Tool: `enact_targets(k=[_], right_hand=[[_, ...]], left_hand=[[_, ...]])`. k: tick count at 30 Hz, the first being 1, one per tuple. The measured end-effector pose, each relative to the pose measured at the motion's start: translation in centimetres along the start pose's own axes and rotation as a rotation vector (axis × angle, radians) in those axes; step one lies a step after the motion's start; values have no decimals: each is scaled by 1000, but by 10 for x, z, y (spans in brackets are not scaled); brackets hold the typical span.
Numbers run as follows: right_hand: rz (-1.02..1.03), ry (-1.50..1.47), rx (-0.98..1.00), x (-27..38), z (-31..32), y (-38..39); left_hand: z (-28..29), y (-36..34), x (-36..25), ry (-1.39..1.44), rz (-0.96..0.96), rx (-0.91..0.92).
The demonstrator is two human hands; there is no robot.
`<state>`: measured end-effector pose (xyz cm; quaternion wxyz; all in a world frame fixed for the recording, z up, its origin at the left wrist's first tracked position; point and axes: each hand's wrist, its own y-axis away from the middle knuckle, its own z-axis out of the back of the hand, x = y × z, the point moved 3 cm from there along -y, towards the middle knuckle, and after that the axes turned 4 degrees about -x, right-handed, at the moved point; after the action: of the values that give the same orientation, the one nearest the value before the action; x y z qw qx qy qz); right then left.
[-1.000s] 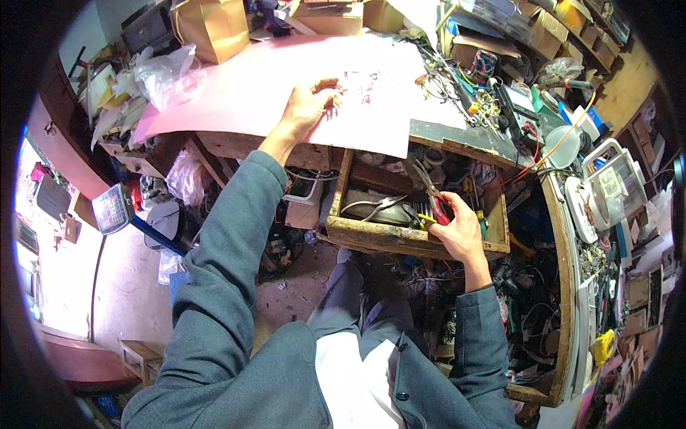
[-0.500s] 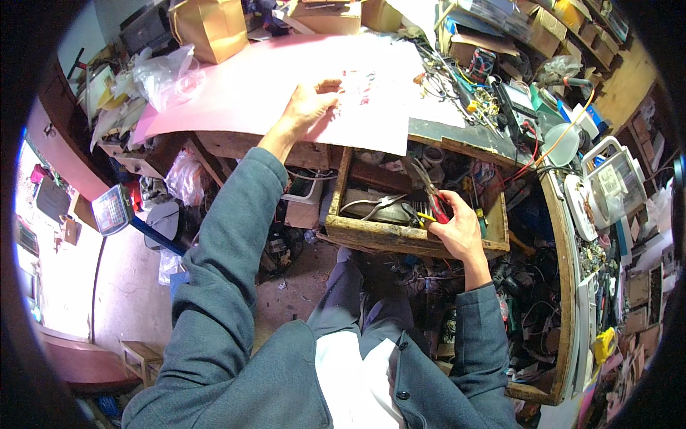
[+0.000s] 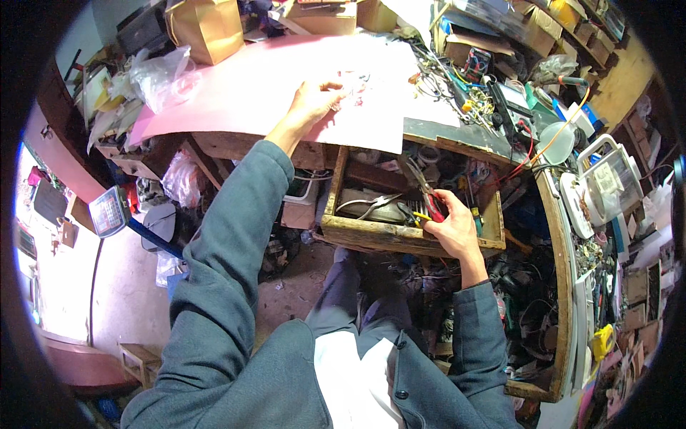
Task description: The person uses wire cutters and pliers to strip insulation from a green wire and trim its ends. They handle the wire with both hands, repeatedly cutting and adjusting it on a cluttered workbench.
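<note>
At the counter (image 3: 457, 133), I can't tell whether my left hand (image 3: 313, 106) pinches anything; my right hand (image 3: 455, 226) clasps red-handled pliers (image 3: 434, 204).

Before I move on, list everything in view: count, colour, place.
Red-handled pliers: one, red and grey, in the right hand at the drawer
Small parts: several, red and dark, on the pink sheet by the left hand
Pink sheet: one, pink, across the workbench
Drawer: one, brown wood, pulled out, cluttered
Metal tool: one, silver, inside the drawer
Wires: many, mixed colours, right of the pink sheet
Paper bag: one, tan, back left of the workbench
Calculator-like keypad: one, grey, far left
Stool: one, brown, on the floor, lower left
Remaining clutter: too jumbled to count
Left hand: one, bare, over the pink sheet; grip unclear
Right hand: one, bare, around the pliers
</note>
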<state>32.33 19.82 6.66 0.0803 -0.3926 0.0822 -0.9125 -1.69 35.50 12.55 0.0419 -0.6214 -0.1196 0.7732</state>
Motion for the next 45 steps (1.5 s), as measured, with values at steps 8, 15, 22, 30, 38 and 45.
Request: enact_targets(k=[8,15,22,30,38,45], right_hand=[[-95,-7,90,0,1,-4],[-159,26,137,-16,-6,-15],[-261,-209,295,-32,-13,-25],[-8,123,179,17,7,-37],[244,-250,60,127,-12,-129],[591,359,-260,149,-55,-203]], left_hand=[[11,-3,8,82,2,55],[20,-2,12,182,-59,67],[19,-8,7,60,-22,68],[4,-16,10,194,-64,21],[5,1,-3,319,37,-21],[6,-4,3,378,24,-20]])
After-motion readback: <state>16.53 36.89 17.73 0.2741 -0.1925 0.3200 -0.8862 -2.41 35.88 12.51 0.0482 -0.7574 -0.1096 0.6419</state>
